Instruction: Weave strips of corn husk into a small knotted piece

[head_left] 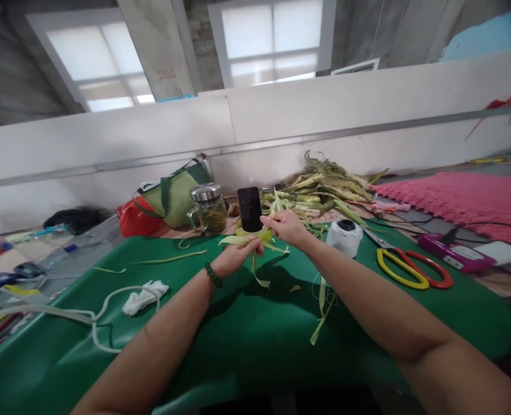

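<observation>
Our left hand [239, 255] and right hand [288, 227] both pinch pale green husk strips [265, 233]. To the right lie red-and-yellow-handled scissors [387, 246]; far behind, piled husks [324, 183].

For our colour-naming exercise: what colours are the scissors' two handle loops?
One yellow loop, one red loop; best seen in the head view.

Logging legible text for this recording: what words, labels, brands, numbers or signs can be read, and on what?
No text can be read.
Concrete pillar: reddish marks, possibly writing, too blurred to read.
Purple power strip: pale patch, perhaps a label, too small to read.
Phone: faint marks on its dark screen, too small to read.
</observation>
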Demonstrator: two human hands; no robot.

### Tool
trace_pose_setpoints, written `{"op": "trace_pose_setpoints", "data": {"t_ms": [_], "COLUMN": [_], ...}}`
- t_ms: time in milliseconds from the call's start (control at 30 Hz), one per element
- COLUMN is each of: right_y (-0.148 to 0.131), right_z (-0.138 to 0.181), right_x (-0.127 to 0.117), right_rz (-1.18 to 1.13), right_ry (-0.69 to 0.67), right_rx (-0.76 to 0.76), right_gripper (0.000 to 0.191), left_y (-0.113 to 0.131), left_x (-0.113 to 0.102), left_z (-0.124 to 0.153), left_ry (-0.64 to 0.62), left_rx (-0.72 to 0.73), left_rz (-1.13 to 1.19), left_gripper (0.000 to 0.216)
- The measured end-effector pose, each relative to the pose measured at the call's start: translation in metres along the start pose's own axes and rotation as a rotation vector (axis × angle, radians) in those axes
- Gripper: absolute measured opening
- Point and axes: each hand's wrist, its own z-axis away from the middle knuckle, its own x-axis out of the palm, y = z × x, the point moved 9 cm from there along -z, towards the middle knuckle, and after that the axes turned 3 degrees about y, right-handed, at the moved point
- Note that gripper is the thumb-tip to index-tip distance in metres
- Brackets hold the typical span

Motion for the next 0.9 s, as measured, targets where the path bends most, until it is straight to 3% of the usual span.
{"op": "trace_pose_setpoints", "data": {"t_ms": [100,233,367,400,533,600,700,900], "right_y": [0.001,-0.011,-0.015,-0.012,-0.006,-0.007,-0.008,-0.002], "right_z": [-0.001,0.001,0.014,0.016,0.012,0.011,0.008,0.003], "right_x": [0.003,0.008,0.037,0.04,0.024,0.019,0.016,0.014], "right_rz": [-0.022,-0.092,-0.062,-0.007,0.36,0.51,0.586,0.513], "right_ry": [-0.048,-0.076,-0.295,-0.298,-0.043,0.014,0.012,-0.03], "right_rx": [0.007,-0.104,-0.102,-0.077,-0.051,-0.07,-0.072,-0.01], "right_gripper": [0.055,0.054,0.064,0.066,0.059,0.054,0.048,0.05], "left_y": [-0.003,-0.005,-0.009,-0.011,-0.018,-0.016,-0.01,-0.011], "left_x": [0.001,0.007,0.015,0.015,0.02,0.023,0.025,0.026], "left_z": [0.001,0.001,-0.001,-0.002,-0.005,-0.005,-0.004,0.001], "left_ry": [-0.003,-0.025,-0.049,-0.036,-0.004,-0.002,0.006,-0.005], "left_rx": [-0.028,-0.034,-0.026,-0.033,-0.047,-0.027,-0.001,-0.061], "left_rz": [0.059,0.175,0.264,0.283,0.275,0.248,0.208,0.258], "left_gripper": [0.037,0.036,0.034,0.033,0.031,0.031,0.032,0.031]}}
